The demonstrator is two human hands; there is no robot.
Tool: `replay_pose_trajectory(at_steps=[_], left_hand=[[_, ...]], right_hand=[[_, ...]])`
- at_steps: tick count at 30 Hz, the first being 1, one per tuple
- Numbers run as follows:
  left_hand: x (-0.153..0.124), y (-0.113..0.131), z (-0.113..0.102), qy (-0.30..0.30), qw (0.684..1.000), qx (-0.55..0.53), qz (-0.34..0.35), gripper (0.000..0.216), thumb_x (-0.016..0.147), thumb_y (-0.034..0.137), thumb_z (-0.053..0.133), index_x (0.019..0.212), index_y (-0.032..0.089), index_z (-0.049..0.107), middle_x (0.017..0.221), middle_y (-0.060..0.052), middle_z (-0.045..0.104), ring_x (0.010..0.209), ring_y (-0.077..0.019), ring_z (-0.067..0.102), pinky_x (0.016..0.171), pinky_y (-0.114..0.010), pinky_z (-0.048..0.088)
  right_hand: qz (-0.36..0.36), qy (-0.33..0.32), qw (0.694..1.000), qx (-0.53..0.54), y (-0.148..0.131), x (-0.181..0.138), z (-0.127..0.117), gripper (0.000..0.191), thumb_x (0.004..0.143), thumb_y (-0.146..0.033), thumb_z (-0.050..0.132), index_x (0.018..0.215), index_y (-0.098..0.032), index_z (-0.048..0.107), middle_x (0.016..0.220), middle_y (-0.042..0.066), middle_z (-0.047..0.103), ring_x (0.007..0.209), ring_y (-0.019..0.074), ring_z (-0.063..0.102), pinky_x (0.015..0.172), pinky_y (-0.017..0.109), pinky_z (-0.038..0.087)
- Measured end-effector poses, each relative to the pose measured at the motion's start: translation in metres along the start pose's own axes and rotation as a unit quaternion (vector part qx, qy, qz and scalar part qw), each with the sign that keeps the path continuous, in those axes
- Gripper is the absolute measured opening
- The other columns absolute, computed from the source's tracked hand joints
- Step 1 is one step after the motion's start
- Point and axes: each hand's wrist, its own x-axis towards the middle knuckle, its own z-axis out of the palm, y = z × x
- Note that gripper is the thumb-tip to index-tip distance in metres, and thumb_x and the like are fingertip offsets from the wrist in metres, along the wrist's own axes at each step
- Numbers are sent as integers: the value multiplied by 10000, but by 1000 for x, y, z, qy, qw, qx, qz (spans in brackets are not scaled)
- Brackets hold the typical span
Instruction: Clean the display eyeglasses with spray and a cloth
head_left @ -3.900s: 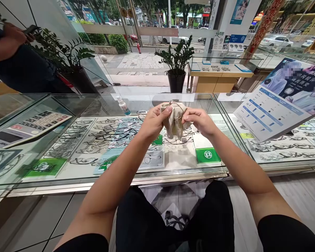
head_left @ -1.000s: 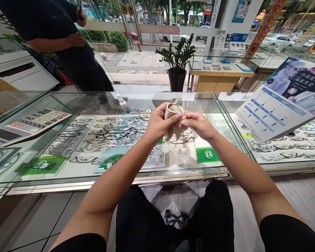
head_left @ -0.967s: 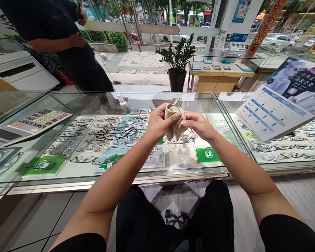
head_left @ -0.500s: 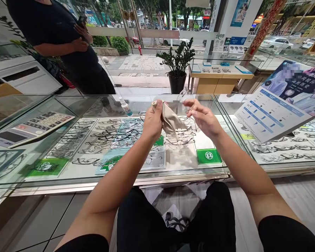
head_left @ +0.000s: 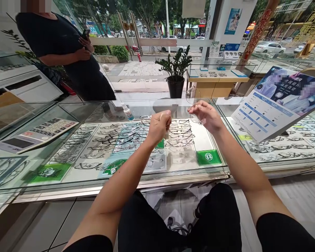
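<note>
My left hand [head_left: 159, 126] is closed in a fist above the glass counter. Most of the beige cloth [head_left: 167, 134] is hidden inside it, with only a bit showing below the fingers. To its right, my right hand [head_left: 207, 115] pinches a pair of thin-rimmed eyeglasses [head_left: 196, 119]. They are raised over the counter and turned on end, one clear lens above the fingertips and one below. The two hands are apart. Behind the left hand, a small white spray bottle [head_left: 128, 113] with a blue lower part stands on the glass.
Rows of eyeglasses [head_left: 120, 136] lie inside the glass display counter [head_left: 147, 178]. A calculator [head_left: 42, 134] stands at left, a printed sign [head_left: 275, 105] at right. Beyond the counter are a potted plant [head_left: 175, 85] and a standing person [head_left: 65, 56] holding a phone.
My left hand has turned and closed over the cloth, which hung loose before. The eyeglasses in my right hand have been raised and now show clearly. The view has tilted slightly up.
</note>
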Motion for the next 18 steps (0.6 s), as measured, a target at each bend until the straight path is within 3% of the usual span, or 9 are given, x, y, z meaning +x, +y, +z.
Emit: replay_pose_trajectory(at_steps=[3, 6, 10, 15, 18], left_hand=[[-5, -1, -4, 25, 985, 119, 122, 641, 1111, 644, 551, 636, 215, 526, 555, 22, 404, 519, -121, 363, 522, -299, 280], [-2, 14, -11, 28, 957, 211, 198, 469, 1148, 547, 523, 859, 228, 710, 579, 35, 465, 498, -124, 381, 542, -313, 306], [25, 63, -24, 23, 924, 285, 254, 207, 1112, 369, 608, 1151, 248, 772, 695, 17, 596, 579, -144, 495, 609, -317, 399], [53, 137, -34, 7, 905, 325, 274, 190, 1086, 304, 653, 1095, 242, 832, 834, -44, 686, 770, -194, 613, 769, -350, 512], [46, 159, -36, 53, 917, 284, 276, 179, 1031, 372, 758, 1153, 264, 833, 880, -47, 681, 844, -222, 644, 815, -360, 556]], right_hand=[[4, -10, 1000, -17, -3, -1, 0, 305, 861, -509, 881, 818, -255, 717, 835, 22, 760, 921, 206, 733, 987, 396, 604], [12, -37, 998, -40, -13, 4, 4, 280, 879, -470, 850, 798, -247, 702, 801, 16, 739, 839, 195, 716, 907, 388, 605], [12, -85, 990, -108, -57, 21, 17, 246, 890, -395, 829, 779, -216, 701, 782, 19, 728, 795, 181, 719, 806, 343, 586], [-20, -105, 969, -224, -128, 33, 48, 217, 921, -356, 807, 779, -220, 714, 768, 27, 719, 789, 204, 721, 790, 375, 600], [-40, -109, 960, -254, -146, 30, 62, 221, 945, -361, 785, 769, -234, 740, 754, 30, 724, 802, 225, 726, 810, 405, 605]])
